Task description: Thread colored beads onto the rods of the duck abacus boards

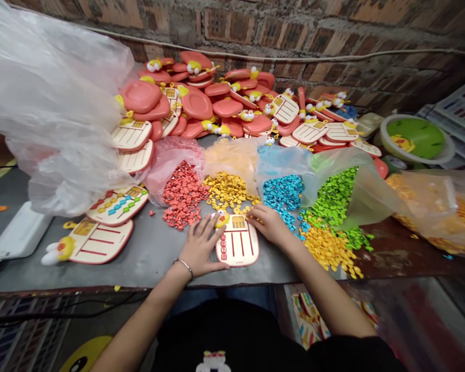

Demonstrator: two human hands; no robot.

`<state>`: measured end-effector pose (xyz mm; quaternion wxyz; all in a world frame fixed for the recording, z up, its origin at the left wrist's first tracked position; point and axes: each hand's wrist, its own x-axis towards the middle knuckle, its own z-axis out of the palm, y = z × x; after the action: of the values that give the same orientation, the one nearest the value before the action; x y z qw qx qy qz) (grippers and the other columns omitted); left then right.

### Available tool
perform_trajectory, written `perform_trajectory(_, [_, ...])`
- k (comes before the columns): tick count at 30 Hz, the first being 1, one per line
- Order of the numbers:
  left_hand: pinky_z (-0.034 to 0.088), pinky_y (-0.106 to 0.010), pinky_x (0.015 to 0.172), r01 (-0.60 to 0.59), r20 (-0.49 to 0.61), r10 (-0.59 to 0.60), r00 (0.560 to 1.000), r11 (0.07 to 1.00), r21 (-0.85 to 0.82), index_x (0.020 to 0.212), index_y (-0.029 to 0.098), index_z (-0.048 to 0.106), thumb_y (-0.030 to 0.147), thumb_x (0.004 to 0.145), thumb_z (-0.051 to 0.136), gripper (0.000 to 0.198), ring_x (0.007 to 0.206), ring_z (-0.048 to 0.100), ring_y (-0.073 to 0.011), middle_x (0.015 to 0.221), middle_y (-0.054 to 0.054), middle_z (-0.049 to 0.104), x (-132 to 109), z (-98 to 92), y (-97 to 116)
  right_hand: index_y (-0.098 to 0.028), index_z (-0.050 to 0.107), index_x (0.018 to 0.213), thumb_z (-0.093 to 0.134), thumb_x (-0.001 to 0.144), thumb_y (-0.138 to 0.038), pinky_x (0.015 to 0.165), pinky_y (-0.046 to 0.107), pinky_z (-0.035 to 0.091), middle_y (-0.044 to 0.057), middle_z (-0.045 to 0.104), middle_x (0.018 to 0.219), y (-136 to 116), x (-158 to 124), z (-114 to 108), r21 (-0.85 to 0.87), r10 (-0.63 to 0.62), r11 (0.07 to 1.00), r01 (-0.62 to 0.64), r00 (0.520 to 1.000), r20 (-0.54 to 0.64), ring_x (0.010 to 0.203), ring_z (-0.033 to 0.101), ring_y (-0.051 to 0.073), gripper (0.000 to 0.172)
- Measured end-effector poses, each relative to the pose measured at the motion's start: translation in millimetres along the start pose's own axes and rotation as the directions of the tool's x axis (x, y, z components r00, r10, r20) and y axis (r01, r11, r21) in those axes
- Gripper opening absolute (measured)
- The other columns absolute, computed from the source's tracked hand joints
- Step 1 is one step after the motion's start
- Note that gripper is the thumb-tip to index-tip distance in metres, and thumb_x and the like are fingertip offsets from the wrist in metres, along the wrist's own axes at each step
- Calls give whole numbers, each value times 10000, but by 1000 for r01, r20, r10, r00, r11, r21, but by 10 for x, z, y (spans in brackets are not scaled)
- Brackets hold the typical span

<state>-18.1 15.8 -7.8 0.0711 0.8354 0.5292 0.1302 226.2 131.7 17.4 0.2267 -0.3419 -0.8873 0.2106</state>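
Head view, and what a spread! The left hand (199, 247) lay open, fingers fanned, its fingertips right against the left edge of a cream toy counting board (240, 249). The right hand (269, 225) sat curled at that board's top right corner, fingertips bunched; whether they pinched a piece, I couldn't tell. A few red beads (223, 243) lined the board's leftmost rail.

Just beyond the board, open plastic bags spilled a red bead heap (183, 195), a yellow bead heap (228, 190) and a blue bead heap (282, 192). Off to its right ran a green bead heap (333, 199) and a loose yellow bead pile (327, 250). Left of it lay a filled board (117, 205).

The danger? That loose yellow pile crept towards the front edge of the metal tabletop (151, 266). One careless sweep of the right forearm (325, 289) could send beads over, and a slumping bag could mix the colours.
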Motion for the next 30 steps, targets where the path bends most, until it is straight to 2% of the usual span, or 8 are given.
perform_trajectory(4, [132,-540,1108,15,-1,-15,1000,1000,2,1459,242,402,777,677,595,967,1419,219,-394,1583,-146,228,15,-6,9,-174,630,761,505,929,-168,683,309,413,65,549,781,-33,-105,93,-114,8,993,-5,1000,30,768,515,207,210])
perform_trajectory(8, [164,-536,1100,37,25,-37,999,999,-6,1447,244,421,797,659,594,978,1420,212,-400,1580,-145,235,26,-12,8,-174,640,775,498,937,-176,664,290,424,60,564,779,-85,-208,83,-6,-17,1000,18,998,62,756,537,191,216])
perform_trajectory(13, [211,-529,1099,21,49,-20,999,1000,-19,1443,226,427,786,658,612,982,1423,205,-401,1582,-148,225,28,-11,-7,-182,660,1015,540,932,-224,724,307,483,76,667,885,-187,-276,187,167,29,986,-29,1000,6,798,615,193,151])
perform_trajectory(18, [230,-524,1099,21,42,-21,999,1000,-2,1436,206,435,772,662,624,978,1424,196,-403,1582,-136,235,23,-10,5,-183,633,1157,565,919,-257,779,331,502,89,707,942,-299,-177,442,244,27,970,-12,998,-59,847,649,203,258])
perform_trajectory(21, [237,-521,1099,19,37,-19,999,1000,1,1432,208,441,776,652,629,983,1420,204,-404,1580,-124,248,23,-9,8,-191,657,1129,602,898,-302,764,315,501,69,718,916,-312,-159,390,337,35,941,-41,999,24,819,655,191,262])
perform_trajectory(25, [233,-531,1095,14,28,-14,1000,1000,1,1438,211,433,777,657,623,982,1417,209,-404,1575,-123,260,28,-5,-2,-191,692,1062,714,811,-373,668,269,491,13,706,776,-216,-92,146,452,-5,882,-130,958,287,710,641,170,311])
perform_trajectory(27, [229,-531,1095,15,26,-15,1000,1000,-3,1440,209,430,773,660,624,981,1416,212,-403,1573,-127,265,30,-5,-7,-189,703,1003,670,850,-316,700,281,492,30,710,829,-119,26,76,387,18,916,-107,974,225,755,644,178,201])
perform_trajectory(30, [226,-525,1094,14,25,-14,1000,1000,-5,1437,206,432,770,653,635,988,1414,215,-403,1572,-133,265,29,-7,-10,-174,699,951,586,887,-173,804,327,481,83,694,948,56,278,102,112,46,993,-46,999,6,887,629,210,130])
